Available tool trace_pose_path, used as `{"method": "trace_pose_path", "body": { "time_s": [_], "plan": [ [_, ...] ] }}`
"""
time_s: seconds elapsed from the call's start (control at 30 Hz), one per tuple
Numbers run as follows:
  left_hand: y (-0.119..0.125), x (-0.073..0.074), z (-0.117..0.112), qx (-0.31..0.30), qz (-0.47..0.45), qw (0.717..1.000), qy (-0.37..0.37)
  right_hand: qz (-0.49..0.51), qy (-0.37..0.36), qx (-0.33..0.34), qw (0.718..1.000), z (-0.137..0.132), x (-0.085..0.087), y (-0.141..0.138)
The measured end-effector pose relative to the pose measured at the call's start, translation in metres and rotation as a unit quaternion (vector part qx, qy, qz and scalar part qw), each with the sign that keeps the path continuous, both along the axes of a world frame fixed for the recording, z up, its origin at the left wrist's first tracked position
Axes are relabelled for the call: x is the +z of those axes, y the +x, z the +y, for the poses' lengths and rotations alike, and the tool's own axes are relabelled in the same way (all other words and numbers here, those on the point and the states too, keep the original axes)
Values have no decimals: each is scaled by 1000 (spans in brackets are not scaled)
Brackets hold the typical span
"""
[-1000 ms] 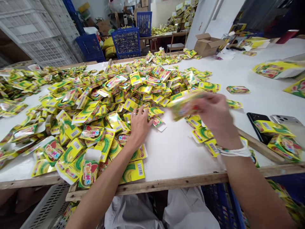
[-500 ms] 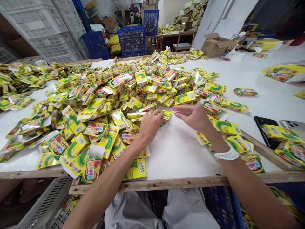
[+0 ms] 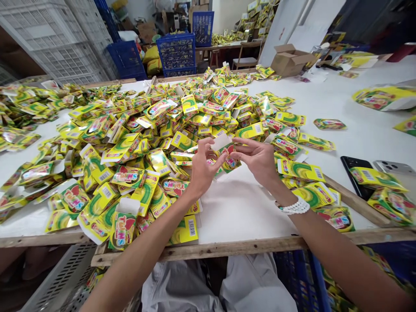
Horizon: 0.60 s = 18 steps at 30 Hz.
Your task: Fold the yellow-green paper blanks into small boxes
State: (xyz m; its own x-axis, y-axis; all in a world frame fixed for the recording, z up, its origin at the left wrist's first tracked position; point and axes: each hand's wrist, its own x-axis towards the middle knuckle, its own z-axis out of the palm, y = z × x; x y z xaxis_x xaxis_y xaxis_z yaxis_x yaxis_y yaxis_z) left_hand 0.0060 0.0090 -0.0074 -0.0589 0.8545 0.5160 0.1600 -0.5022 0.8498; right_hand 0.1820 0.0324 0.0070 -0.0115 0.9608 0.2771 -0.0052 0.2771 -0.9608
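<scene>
A small printed carton [image 3: 226, 148] with a raised white flap is held between my two hands above the white tabletop. My left hand [image 3: 204, 167] grips its left side, thumb in front and fingers behind. My right hand [image 3: 258, 158], with a white beaded bracelet at the wrist, closes thumb and fingers on its right side. Just beyond and to the left of them spreads a large heap of yellow and green cartons [image 3: 182, 141], some with flaps up. One carton with an upright white flap [image 3: 122, 229] lies by the near edge.
A wooden rail [image 3: 240, 249] runs along the table's near edge. Right of my hands lie more cartons [image 3: 300, 171], a wooden strip [image 3: 357, 201] and a black phone [image 3: 357, 173]. Blue crates [image 3: 177, 52], stacked white crates [image 3: 65, 39] and a cardboard box [image 3: 291, 60] stand farther back.
The carton has turned up in my left hand, so its printed face and white flap show. My right hand has moved left and closed on it.
</scene>
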Motion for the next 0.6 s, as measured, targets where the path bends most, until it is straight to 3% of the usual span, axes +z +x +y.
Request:
{"method": "trace_pose_path", "body": {
  "time_s": [0.13, 0.27, 0.6],
  "plan": [
    [4, 2, -2, -16, -79, 996, -47, 76, -23, -23, 997, 0, -8, -8],
    [6, 5, -6, -8, -55, 997, -61, 101, -29, -26, 994, -2, -8, -12],
    [5, 6, -9, -57, 27, 997, -49, -7, 15, -34, 999, -7, 8, 0]
  ]
}}
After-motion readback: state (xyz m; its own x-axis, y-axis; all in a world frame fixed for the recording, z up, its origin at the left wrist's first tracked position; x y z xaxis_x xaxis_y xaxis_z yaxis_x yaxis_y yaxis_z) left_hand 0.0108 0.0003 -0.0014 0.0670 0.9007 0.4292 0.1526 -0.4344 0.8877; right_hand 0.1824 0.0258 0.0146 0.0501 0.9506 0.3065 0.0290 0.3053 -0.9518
